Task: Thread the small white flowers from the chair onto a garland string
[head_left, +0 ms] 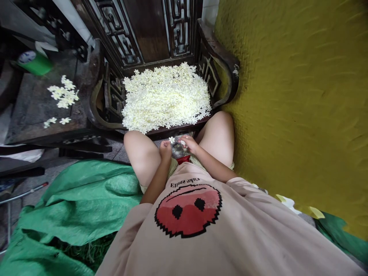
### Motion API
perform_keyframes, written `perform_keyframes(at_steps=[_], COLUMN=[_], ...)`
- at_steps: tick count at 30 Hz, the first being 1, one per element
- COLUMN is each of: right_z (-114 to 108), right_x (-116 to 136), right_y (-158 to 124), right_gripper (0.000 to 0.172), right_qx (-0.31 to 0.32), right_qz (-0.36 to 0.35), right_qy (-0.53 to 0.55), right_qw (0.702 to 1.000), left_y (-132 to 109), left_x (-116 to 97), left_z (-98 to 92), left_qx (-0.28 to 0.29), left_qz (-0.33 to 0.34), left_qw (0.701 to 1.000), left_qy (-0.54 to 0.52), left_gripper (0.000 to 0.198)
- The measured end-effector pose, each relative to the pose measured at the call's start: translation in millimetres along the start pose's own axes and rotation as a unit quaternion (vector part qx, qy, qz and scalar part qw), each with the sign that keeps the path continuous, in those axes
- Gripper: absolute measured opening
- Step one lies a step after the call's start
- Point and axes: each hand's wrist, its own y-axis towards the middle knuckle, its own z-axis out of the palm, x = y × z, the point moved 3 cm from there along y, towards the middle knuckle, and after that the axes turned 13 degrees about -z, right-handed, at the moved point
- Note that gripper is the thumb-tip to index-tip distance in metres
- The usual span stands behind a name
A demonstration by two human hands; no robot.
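Observation:
Between my knees, my left hand [165, 150] is closed, with a small white flower [171, 140] showing at its fingertips. Close by on the right, my right hand [189, 145] has its fingers curled round a small whitish thing [183, 142], too small to name. A thick heap of white flowers [166, 99] covers the seat of the dark carved wooden chair [152, 30] in front of me. Something red [183, 159] shows between my thighs, below the hands.
At left, a dark wooden surface [27, 103] holds loose white flowers [64, 93] and a green roll [36, 62]. A green sheet or sack [94, 191] with green stringy material lies by my left side. A yellow textured surface [296, 96] rises along the right.

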Motion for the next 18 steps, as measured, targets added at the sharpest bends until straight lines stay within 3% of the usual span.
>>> perform_keyframes(at_steps=[2, 4, 6, 10, 18], right_z=[0.7, 4.8, 8.9, 9.7, 9.8], right_x=[4.1, 7.9, 8.1, 0.4, -1.0], right_y=[-1.9, -4.7, -6.3, -1.9, 0.8], right_gripper=[0.02, 0.021, 0.019, 0.018, 0.029], right_qx=[-0.006, 0.025, 0.055, 0.057, 0.068], right_qz=[-0.093, -0.188, -0.24, -0.234, -0.203], right_qy=[-0.072, -0.136, -0.185, -0.208, -0.09], right_qw=[0.993, 0.972, 0.951, 0.948, 0.973], left_y=[-1.1, -2.5, -3.6, -3.8, -2.2], left_x=[-0.9, -2.1, -3.1, -3.5, -1.9], left_z=[0.2, 0.8, 2.1, 5.7, 7.9], left_qx=[-0.004, -0.003, 0.012, 0.074, 0.206], left_qz=[0.007, 0.011, 0.009, -0.01, -0.141], left_qw=[1.0, 0.999, 0.999, 0.997, 0.955], left_qy=[0.022, 0.039, 0.041, -0.02, -0.161], left_gripper=[0.01, 0.011, 0.011, 0.009, 0.023])
